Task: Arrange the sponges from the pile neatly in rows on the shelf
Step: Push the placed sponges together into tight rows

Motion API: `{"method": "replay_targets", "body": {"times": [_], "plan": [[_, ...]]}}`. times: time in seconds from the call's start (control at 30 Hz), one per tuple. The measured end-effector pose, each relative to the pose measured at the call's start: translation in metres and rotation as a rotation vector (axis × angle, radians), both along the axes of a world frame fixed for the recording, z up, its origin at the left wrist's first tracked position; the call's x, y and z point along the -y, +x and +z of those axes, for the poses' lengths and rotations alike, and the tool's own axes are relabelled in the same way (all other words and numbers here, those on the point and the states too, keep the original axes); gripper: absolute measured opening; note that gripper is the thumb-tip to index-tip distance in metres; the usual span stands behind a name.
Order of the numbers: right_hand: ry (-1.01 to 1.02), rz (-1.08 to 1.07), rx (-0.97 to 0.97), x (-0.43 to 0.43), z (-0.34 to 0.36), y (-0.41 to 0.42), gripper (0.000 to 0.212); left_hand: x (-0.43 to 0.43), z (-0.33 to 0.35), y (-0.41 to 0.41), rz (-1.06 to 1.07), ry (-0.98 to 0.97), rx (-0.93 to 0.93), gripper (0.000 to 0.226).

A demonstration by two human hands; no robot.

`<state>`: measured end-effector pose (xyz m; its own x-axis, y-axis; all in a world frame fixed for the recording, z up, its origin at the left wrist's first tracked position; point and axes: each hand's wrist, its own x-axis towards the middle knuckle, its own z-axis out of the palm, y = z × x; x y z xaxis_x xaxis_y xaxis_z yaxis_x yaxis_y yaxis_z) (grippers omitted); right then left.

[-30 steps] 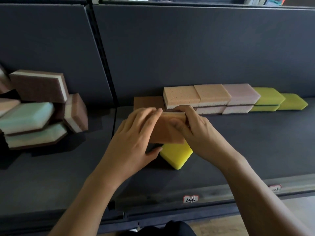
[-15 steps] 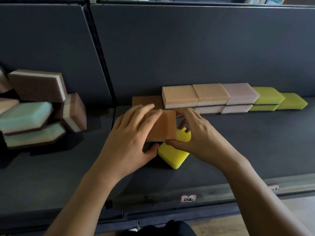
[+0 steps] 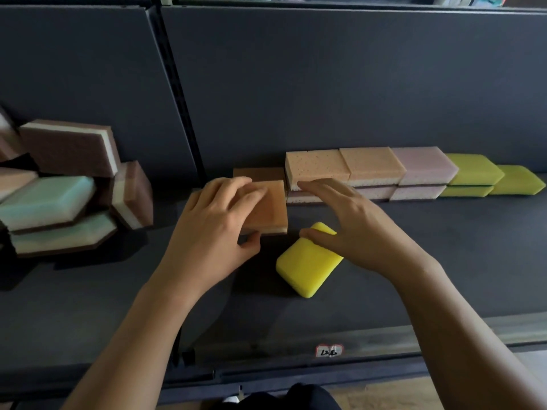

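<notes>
The orange sponge [image 3: 270, 208] under the left hand [image 3: 210, 229] fingers has a pale layer, the yellow sponge [image 3: 307, 263] at the right hand [image 3: 364, 229] thumb is plain, the peach sponge [image 3: 315, 165] past its fingertips is speckled

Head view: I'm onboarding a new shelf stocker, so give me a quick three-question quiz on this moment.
1. True or false: the left hand grips the orange sponge.
2. Where does the yellow sponge lie relative to the back row? A on top of it; B in front of it, loose on the shelf; C behind it.
3. Fill in: the pink stack is ___ sponges high.

Key: 1 true; 2 B; 3 two.
</notes>
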<state>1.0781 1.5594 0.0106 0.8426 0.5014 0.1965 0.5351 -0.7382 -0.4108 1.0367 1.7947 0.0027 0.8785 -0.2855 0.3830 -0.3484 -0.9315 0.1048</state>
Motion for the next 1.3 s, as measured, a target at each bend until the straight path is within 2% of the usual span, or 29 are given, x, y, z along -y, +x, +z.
{"method": "replay_targets", "body": {"times": [0.13, 0.33, 0.9, 1.1, 1.3], "plan": [[-0.020, -0.042, 0.159, -0.002, -0.003, 0.017, 0.054, -0.003, 0.002, 0.011, 0.026, 0.005, -0.004, 0.068], [-0.039, -0.127, 0.262, -0.011, -0.013, 0.046, 0.057, 0.000, 0.003, 0.031, 0.044, -0.001, -0.013, 0.068], [-0.033, -0.131, 0.283, -0.013, -0.028, 0.074, 0.051, 0.005, -0.002, 0.082, 0.049, 0.007, -0.096, 0.074], [-0.028, -0.135, 0.274, -0.013, -0.029, 0.076, 0.052, 0.010, -0.006, 0.088, 0.030, -0.018, -0.074, 0.063], [-0.040, -0.123, 0.261, -0.012, -0.027, 0.078, 0.052, 0.010, -0.006, 0.091, -0.004, 0.008, -0.068, 0.065]]}}
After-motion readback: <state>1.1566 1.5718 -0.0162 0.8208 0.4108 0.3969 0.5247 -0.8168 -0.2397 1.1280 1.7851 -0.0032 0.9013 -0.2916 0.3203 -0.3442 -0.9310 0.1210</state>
